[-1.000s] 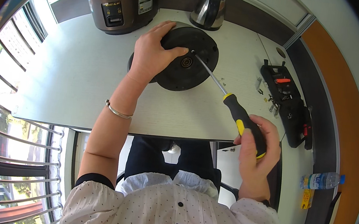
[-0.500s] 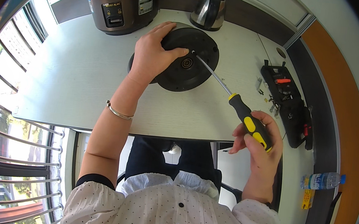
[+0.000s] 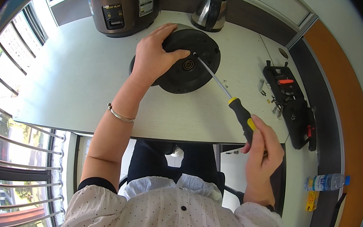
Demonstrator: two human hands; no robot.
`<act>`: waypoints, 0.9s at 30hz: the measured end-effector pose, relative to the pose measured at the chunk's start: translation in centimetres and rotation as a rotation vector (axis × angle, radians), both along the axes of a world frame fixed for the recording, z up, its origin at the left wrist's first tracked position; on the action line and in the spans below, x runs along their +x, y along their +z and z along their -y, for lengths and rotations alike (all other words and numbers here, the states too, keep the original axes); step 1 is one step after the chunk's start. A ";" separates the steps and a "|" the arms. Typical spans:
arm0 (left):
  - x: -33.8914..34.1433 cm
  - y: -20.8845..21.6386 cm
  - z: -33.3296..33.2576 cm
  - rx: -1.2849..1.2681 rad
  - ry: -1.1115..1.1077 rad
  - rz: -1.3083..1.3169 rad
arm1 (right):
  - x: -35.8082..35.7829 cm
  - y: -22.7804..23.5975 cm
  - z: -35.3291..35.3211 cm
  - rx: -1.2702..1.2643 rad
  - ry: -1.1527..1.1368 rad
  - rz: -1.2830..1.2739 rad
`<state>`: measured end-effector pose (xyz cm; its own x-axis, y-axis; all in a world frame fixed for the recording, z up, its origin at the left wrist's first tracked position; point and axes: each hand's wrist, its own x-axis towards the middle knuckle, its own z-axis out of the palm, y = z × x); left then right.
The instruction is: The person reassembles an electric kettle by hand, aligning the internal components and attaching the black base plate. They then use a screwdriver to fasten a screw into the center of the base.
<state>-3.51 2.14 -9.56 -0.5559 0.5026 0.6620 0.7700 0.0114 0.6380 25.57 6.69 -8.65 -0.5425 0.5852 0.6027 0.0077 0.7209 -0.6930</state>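
A round black base (image 3: 194,79) with a ringed socket in its middle is tilted up above the white table. My left hand (image 3: 154,55) grips it by the left side, thumb pressed on its face near a small screw and fingers around the far edge. More of a dark part shows behind my wrist; the rest is hidden. In my right hand (image 3: 265,153) is a screwdriver (image 3: 240,114) with a black and yellow handle. Its metal shaft slants up and left, and the tip meets the base at the small screw, just above the socket.
A brown rice cooker (image 3: 124,6) stands at the back left, and a steel kettle (image 3: 209,11) behind the base. To the right lie an open black tool case (image 3: 289,99) and loose small metal bits (image 3: 277,108). Further right are a water bottle (image 3: 325,182) and a yellow packet (image 3: 311,201).
My right hand has turned the screwdriver handle and closed its fingers more tightly around it. The tip stays at the screw. My left hand and the base have hardly moved.
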 end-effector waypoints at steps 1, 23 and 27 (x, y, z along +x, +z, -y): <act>0.0 0.0 0.0 -0.001 -0.003 0.006 | 0.2 0.2 0.0 -0.170 0.025 -0.026; 0.3 0.2 0.1 0.000 0.002 -0.006 | -0.8 -0.8 -0.3 -0.097 -0.057 -0.147; 0.3 0.2 0.2 0.001 0.000 0.004 | -0.6 -1.3 -1.0 0.185 0.034 -0.095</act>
<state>-3.21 1.98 -9.38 -0.5585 0.5022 0.6601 0.7674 0.0109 0.6410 24.97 7.69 -9.92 -0.4956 0.4423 0.7475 -0.0779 0.8345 -0.5454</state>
